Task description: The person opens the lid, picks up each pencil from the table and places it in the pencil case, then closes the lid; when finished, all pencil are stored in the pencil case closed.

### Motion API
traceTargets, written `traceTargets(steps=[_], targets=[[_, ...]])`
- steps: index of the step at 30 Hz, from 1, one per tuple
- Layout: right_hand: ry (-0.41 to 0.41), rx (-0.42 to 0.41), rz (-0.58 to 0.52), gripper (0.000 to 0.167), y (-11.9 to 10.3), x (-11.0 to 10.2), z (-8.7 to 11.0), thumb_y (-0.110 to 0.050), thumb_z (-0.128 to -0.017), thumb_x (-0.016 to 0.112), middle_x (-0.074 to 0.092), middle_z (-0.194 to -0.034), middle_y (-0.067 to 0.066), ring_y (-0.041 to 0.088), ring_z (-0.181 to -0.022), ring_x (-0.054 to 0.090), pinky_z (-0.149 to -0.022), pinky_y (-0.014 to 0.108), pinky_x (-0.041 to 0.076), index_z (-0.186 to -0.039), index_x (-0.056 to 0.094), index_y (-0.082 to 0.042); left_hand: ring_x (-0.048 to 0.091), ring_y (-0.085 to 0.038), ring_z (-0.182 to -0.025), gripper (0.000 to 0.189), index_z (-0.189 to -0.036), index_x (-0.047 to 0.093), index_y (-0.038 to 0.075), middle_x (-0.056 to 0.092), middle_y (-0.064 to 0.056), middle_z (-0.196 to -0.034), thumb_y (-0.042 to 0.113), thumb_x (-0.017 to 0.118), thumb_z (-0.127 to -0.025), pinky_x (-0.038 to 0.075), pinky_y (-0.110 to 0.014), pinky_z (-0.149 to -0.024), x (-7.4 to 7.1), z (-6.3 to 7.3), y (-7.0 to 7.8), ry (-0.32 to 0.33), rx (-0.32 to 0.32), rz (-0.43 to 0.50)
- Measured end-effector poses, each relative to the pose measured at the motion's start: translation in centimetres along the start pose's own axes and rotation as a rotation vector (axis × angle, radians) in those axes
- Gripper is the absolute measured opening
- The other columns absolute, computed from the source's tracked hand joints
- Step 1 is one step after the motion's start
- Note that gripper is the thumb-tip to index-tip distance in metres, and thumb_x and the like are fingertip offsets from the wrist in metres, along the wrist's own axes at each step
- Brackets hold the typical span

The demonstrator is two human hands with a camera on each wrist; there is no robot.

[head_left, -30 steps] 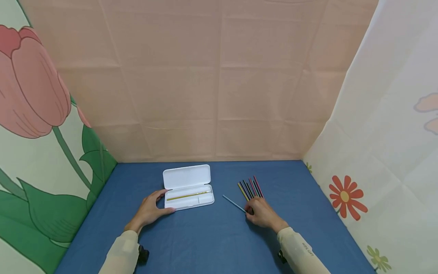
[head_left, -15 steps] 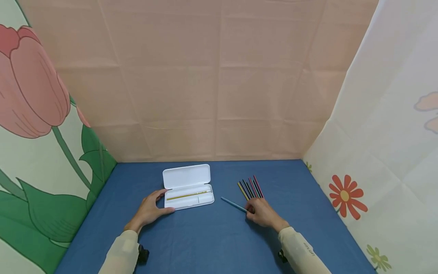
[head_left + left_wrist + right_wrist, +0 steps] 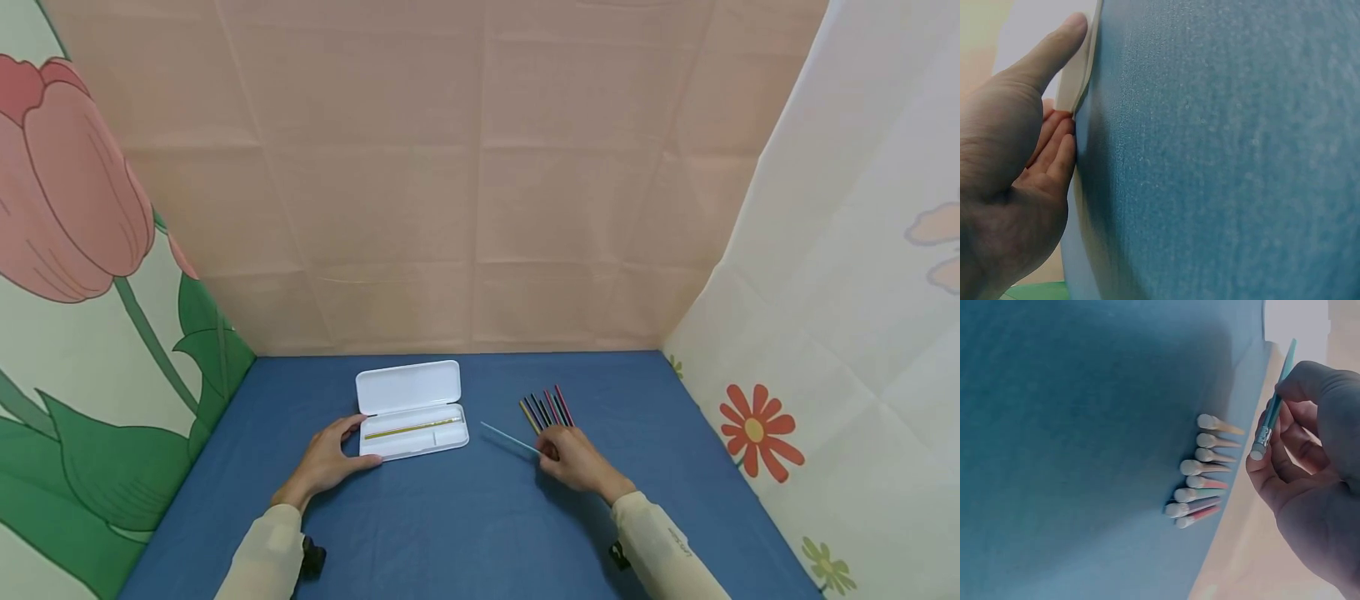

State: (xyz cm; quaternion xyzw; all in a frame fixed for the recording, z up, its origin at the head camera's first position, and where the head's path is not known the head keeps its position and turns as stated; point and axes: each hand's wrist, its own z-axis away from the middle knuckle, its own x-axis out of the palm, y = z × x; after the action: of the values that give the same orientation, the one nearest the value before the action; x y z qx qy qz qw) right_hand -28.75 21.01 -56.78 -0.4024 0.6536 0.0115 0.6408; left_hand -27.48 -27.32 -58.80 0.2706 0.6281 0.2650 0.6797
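Observation:
A white pencil case (image 3: 414,450) lies with its lid raised, and one gold-yellow pencil (image 3: 408,428) rests inside it. My left hand (image 3: 327,457) holds the case's left end, thumb at the near edge and fingers at the far left corner. My right hand (image 3: 577,460) pinches a light blue pencil (image 3: 508,437) between thumb and fingers, its far end pointing left towards the case. In the right wrist view the blue pencil's white eraser (image 3: 1258,452) shows, lifted off the cloth. Several other pencils (image 3: 557,407) lie in a fanned row just beyond the right hand.
A blue cloth (image 3: 465,533) covers the table. A beige curtain (image 3: 480,208) hangs behind it. Flower-printed cloths stand along the left and right sides. A small dark device (image 3: 313,558) sits at each wrist.
The blue pencil has risen off the table in my right hand, and its far end has moved slightly left. My left hand and the pencil case have stayed put.

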Motion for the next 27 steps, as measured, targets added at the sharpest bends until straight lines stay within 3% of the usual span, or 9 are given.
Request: traceTargets(steps=[6, 18, 27], targets=[[0.002, -0.027, 0.021, 0.010, -0.6, -0.1, -1.1, -0.001, -0.104, 0.075, 0.065, -0.089, -0.004, 0.001, -0.074, 0.051, -0.067, 0.023, 0.047, -0.112, 0.079, -0.005, 0.050, -0.052, -0.159, 0.104, -0.169, 0.049, 0.007, 0.048, -0.027, -0.175, 0.051, 0.098, -0.088, 0.041, -0.071, -0.131, 0.1, -0.1, -0.2, 0.006, 0.009, -0.002], [-0.022, -0.084, 0.057, 0.011, -2.7, 1.0, -4.5, -0.002, -0.107, 0.071, 0.073, -0.100, 0.004, 0.011, -0.087, 0.063, -0.078, 0.035, 0.059, -0.115, 0.077, -0.003, 0.050, -0.052, -0.159, 0.103, -0.169, 0.050, 0.007, 0.047, -0.028, -0.175, 0.051, 0.097, -0.088, 0.042, -0.072, -0.131, 0.3, 0.0, -0.4, 0.004, 0.005, -0.002], [-0.016, -0.145, 0.097, 0.010, -3.8, 2.3, -7.7, -0.004, -0.103, 0.077, 0.074, -0.101, 0.001, 0.011, -0.089, 0.064, -0.081, 0.033, 0.061, -0.113, 0.081, -0.004, 0.051, -0.053, -0.158, 0.104, -0.169, 0.050, 0.007, 0.047, -0.028, -0.175, 0.052, 0.097, -0.088, 0.043, -0.072, -0.130, 0.2, 0.0, -0.4, 0.005, 0.013, 0.000]])
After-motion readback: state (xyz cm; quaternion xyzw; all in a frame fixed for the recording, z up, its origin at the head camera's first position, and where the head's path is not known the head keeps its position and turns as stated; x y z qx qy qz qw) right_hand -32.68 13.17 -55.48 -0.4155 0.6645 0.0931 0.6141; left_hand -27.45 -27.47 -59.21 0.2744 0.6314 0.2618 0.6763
